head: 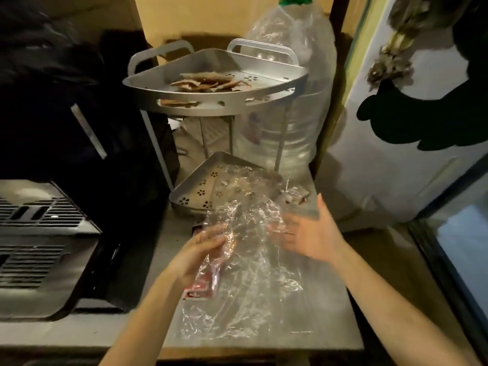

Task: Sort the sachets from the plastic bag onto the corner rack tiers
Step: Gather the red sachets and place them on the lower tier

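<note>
Emptying step: our left hand [200, 249] grips plastic bag [248, 260] w/ red sachets [203, 283] inside, right hand [309, 239] spread wide beside it; next we prob. fish sachets out for rack tiers [211, 96].

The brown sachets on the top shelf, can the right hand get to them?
Probably yes. The right hand is open and empty, and nothing stands above the silver metal corner rack's top tier where the flat brown sachets lie.
</note>
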`<control>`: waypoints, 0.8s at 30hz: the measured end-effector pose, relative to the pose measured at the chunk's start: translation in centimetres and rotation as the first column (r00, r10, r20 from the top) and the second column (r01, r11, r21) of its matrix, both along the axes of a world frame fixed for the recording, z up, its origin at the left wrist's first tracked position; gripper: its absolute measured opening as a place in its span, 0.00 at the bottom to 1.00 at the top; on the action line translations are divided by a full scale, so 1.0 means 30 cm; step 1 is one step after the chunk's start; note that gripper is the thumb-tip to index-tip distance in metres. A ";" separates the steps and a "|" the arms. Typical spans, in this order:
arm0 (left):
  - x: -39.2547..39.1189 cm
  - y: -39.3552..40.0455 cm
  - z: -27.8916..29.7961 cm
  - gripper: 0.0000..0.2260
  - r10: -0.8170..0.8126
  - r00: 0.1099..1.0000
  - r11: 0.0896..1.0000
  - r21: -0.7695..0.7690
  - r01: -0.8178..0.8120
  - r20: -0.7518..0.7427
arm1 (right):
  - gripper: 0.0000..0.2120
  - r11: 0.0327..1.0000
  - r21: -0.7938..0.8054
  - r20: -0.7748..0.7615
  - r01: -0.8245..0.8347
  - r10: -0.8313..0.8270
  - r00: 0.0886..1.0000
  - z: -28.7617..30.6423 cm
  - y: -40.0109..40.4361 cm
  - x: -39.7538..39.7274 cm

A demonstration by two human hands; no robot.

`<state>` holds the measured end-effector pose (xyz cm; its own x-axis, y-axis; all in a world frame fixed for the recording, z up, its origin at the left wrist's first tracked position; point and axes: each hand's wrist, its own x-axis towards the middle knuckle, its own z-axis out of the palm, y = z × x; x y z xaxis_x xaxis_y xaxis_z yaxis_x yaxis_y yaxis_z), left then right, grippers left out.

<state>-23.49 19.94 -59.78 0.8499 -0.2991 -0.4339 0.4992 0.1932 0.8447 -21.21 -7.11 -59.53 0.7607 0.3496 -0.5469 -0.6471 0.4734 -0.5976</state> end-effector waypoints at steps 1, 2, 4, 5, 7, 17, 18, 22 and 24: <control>-0.012 -0.001 -0.008 0.17 0.033 0.999 0.999 0.008 -0.033 0.010 | 0.39 0.997 -0.080 0.029 0.010 -0.007 1.000 -0.015 0.037 -0.008; -0.023 0.001 -0.015 0.16 0.051 0.998 0.999 0.012 -0.051 0.021 | 0.35 0.983 -0.184 0.064 0.015 -0.003 0.998 -0.028 0.074 -0.014; -0.042 0.014 -0.023 0.15 0.060 0.998 0.998 0.021 -0.060 0.020 | 0.32 0.930 -0.366 0.153 0.038 0.020 0.988 -0.059 0.137 -0.028; -0.051 0.026 -0.027 0.16 0.063 0.998 0.997 0.032 -0.064 0.010 | 0.28 0.909 -0.413 0.185 0.059 0.021 0.983 -0.070 0.162 -0.035; -0.065 0.060 -0.026 0.19 0.068 0.997 0.986 0.150 -0.071 0.024 | 0.20 0.890 -0.445 0.219 0.099 0.001 0.976 -0.083 0.200 -0.049; -0.142 0.042 0.006 0.24 -0.114 0.832 0.392 0.794 -0.465 0.544 | 0.25 0.820 -0.572 0.254 0.032 0.140 0.957 -0.122 0.412 -0.041; -0.142 0.042 -0.031 0.24 -0.155 0.853 0.385 0.826 -0.412 0.498 | 0.24 0.816 -0.577 0.258 0.035 0.141 0.956 -0.129 0.436 -0.042; -0.130 0.062 -0.182 0.25 -0.280 0.866 0.246 0.903 -0.352 0.414 | 0.23 0.805 -0.592 0.264 0.026 0.163 0.951 -0.154 0.501 -0.047; -0.128 0.063 -0.211 0.27 -0.292 0.879 0.261 0.916 -0.306 0.377 | 0.23 0.791 -0.610 0.281 0.052 0.154 0.947 -0.158 0.508 -0.052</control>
<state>-27.34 21.84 -66.10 0.9973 0.0726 -0.0144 0.0705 -0.8725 0.4834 -22.77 8.14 -64.28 0.9117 0.0695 -0.4050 -0.3996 -0.0797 -0.9132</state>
